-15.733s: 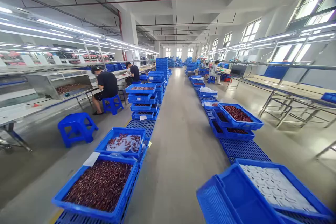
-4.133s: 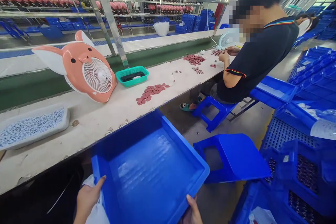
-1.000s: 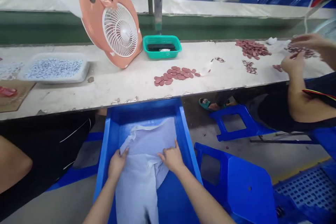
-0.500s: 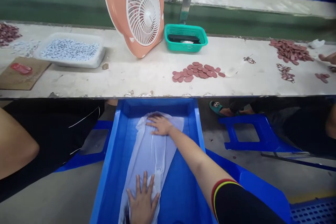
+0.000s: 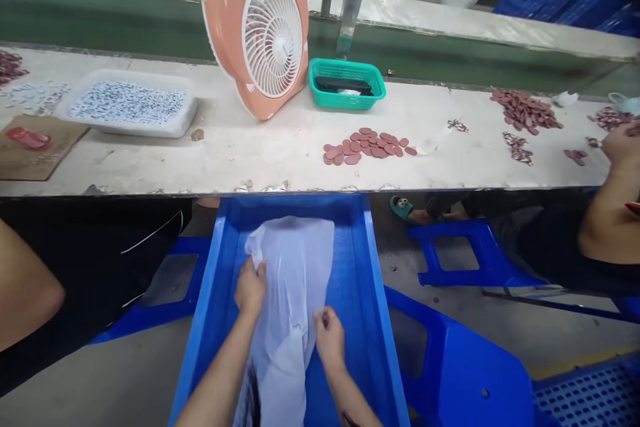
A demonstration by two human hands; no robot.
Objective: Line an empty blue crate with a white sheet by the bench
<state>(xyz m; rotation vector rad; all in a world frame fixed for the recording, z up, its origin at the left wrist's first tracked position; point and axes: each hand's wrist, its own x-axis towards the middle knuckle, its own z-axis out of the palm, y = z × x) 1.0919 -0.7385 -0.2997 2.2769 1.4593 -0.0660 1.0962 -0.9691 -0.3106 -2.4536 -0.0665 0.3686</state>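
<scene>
While one white sheet (image 5: 295,267) lies in one blue tray (image 5: 357,300), the left hand (image 5: 251,287) and right hand (image 5: 330,340) pinch its two edges.

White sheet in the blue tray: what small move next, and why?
Probably ease the white sheet outward with the right hand, at its right edge: folds run down the middle, and the left hand holds the left edge.

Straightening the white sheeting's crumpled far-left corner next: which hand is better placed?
Probably the left hand: it is at the left edge of the white sheeting, just below that corner. The right hand is at the opposite edge, farther off, and would reach across.
</scene>
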